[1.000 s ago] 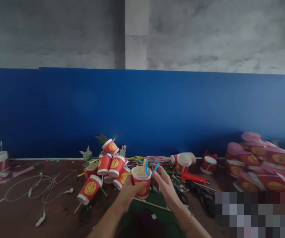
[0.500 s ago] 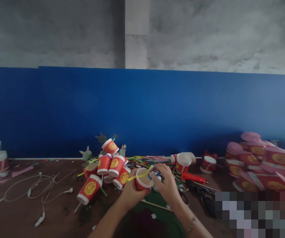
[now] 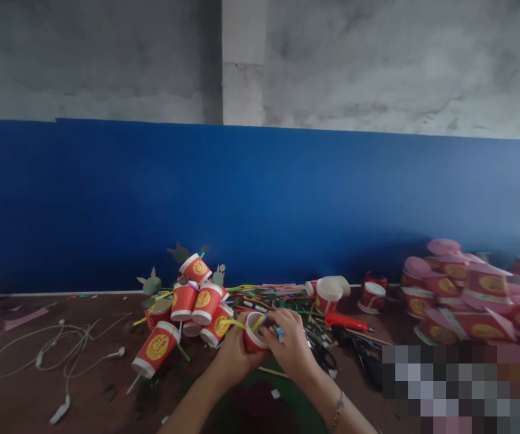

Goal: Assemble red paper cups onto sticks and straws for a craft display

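My left hand [image 3: 231, 349] wraps around a red paper cup [image 3: 253, 343] with a white rim, its open mouth tilted up. A yellow straw [image 3: 233, 323] sticks out of the cup's left side, and part of it shows inside the mouth. At the cup's right rim, my right hand [image 3: 291, 342] has its fingers closed near the straw's inner end. Something blue shows by these fingertips, too small to name. Just left of my hands, several red cups [image 3: 206, 301] with straws and grey rabbit-shaped paper pieces [image 3: 152, 283] lie in a heap.
White earphones [image 3: 63, 410] lie tangled at the left. Loose coloured straws [image 3: 269, 289] are spread behind my hands. To the right are stacked cups [image 3: 327, 295], a red-handled tool [image 3: 348, 322] and a pile of cups with pink paper [image 3: 486, 289]. A blue panel [image 3: 260, 199] stands behind.
My right hand has come in closer to the cup's mouth, and the straw's inner end sits lower in the cup. The whole view has shifted slightly.
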Demonstrator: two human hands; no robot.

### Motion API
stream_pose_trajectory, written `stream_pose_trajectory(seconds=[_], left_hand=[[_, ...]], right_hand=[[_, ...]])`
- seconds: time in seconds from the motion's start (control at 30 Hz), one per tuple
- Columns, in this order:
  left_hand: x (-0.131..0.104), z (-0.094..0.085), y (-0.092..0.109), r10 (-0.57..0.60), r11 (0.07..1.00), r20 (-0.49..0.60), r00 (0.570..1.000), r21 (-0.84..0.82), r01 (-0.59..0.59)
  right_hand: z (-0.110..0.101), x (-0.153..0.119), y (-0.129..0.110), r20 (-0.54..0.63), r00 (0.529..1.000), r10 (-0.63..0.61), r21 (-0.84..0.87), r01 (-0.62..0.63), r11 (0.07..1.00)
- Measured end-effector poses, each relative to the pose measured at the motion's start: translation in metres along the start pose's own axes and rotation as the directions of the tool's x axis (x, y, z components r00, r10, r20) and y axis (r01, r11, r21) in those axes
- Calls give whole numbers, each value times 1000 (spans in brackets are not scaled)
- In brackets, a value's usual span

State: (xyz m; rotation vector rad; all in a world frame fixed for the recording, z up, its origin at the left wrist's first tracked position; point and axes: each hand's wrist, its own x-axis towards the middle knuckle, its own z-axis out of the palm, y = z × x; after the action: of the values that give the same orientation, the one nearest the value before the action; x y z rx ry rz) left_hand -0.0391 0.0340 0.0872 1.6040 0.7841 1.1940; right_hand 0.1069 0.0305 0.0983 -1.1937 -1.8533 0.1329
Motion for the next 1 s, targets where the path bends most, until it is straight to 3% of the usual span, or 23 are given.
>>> stream_pose_trajectory(seconds=[0.2, 0.5, 0.63, 0.7, 0.8, 0.9, 1.0], left_hand=[[1, 0, -1, -35, 999, -41, 999, 12, 36], [0, 0, -3, -83, 996, 7, 997, -34, 83], [0, 0, -13, -174, 976, -88, 981, -147, 160], [1, -2, -16, -219, 959, -176, 960, -223, 178], [2, -4, -15, -282, 936, -285, 916, -291, 198], [2, -4, -10, -300, 918, -316, 900, -353, 182], [1, 0, -6, -306, 896, -284, 908, -409, 174]], right_hand=[[-2, 1, 2, -7, 1000, 31, 38, -30, 999], [-7, 1, -1, -14, 998, 62, 75, -61, 995], [-6, 1, 3, -42, 995, 94, 209, -84, 974], [-6, 3, 6, -107, 979, 173, 344, -127, 930], [-7, 6, 7, -140, 919, 370, 549, -239, 801], [-6, 9, 5, 1, 860, 510, 679, -375, 631], [-1, 8, 4, 158, 840, 519, 707, -464, 534]])
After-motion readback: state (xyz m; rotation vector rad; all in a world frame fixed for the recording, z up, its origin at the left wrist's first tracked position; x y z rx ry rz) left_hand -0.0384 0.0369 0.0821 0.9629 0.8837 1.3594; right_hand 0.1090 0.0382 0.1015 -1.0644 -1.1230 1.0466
